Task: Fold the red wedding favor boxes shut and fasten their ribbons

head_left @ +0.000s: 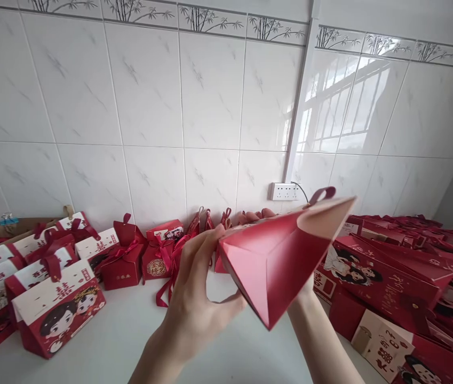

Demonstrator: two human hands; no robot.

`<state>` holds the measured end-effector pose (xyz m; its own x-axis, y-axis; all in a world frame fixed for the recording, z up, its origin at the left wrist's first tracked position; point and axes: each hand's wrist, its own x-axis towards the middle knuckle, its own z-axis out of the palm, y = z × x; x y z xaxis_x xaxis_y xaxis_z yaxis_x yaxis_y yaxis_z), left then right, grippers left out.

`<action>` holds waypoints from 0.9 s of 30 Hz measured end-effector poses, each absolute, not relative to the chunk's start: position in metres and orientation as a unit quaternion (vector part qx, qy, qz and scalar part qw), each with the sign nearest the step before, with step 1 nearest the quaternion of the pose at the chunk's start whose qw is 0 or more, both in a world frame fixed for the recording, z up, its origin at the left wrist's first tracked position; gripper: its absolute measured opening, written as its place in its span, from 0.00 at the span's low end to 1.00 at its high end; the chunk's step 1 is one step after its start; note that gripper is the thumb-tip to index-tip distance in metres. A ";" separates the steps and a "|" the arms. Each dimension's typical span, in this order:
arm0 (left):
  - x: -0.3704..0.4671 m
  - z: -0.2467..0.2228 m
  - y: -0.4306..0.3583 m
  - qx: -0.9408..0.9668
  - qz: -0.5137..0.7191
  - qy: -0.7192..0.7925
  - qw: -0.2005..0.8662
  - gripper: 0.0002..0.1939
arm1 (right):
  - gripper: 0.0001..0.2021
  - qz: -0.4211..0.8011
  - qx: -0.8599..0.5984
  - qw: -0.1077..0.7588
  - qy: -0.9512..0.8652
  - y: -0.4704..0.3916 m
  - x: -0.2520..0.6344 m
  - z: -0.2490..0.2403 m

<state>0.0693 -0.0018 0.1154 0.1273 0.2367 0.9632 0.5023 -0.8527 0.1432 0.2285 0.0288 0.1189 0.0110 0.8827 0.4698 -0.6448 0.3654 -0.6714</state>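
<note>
A red folded-paper gift box (pixel 270 250) is held up in the middle of the head view, tilted with a triangular gusseted side toward me. A ribbon loop (pixel 324 194) sticks up from its top edge, near a pale flap. My left hand (pixel 194 293) grips the box's left end, fingers above and thumb underneath. My right hand (pixel 308 290) is mostly hidden behind the box; its wrist shows below, and fingertips curl over the far edge.
On the white table (pixel 226 346), finished-looking gift boxes (pixel 64 309) with ribbon handles stand at the left, and small red ribboned boxes (pixel 122 261) line the wall. Flatter red boxes (pixel 386 277) pile up at the right. A power strip (pixel 286 191) is on the tiled wall.
</note>
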 end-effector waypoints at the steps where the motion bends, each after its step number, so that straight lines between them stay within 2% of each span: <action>1: 0.070 0.115 -0.003 -0.730 -0.628 -0.256 0.087 0.43 | 0.14 0.561 -0.137 0.687 -0.440 0.028 0.229 0.120; 5: 0.072 0.115 -0.007 -0.641 -0.690 -0.331 -0.063 0.43 | 0.16 0.624 -0.164 0.625 -0.440 0.027 0.227 0.122; 7: 0.073 0.116 -0.011 -0.606 -0.703 -0.361 -0.092 0.43 | 0.17 0.654 -0.177 0.593 -0.434 0.026 0.222 0.121; 10: 0.076 0.118 -0.018 -0.588 -0.714 -0.370 -0.081 0.46 | 0.17 0.694 -0.183 0.557 -0.419 0.026 0.213 0.117; 14: 0.080 0.121 -0.025 -0.568 -0.732 -0.364 -0.096 0.46 | 0.12 0.737 -0.150 0.517 -0.408 0.026 0.199 0.112; 17: 0.081 0.121 -0.026 -0.559 -0.730 -0.382 -0.094 0.48 | 0.15 0.753 -0.120 0.497 -0.415 0.026 0.192 0.109; 24: 0.081 0.121 -0.025 -0.563 -0.724 -0.395 -0.048 0.46 | 0.16 0.755 -0.098 0.490 -0.425 0.028 0.184 0.101; 27: 0.080 0.124 -0.025 -0.552 -0.730 -0.395 -0.079 0.45 | 0.14 0.749 -0.109 0.504 -0.416 0.028 0.185 0.102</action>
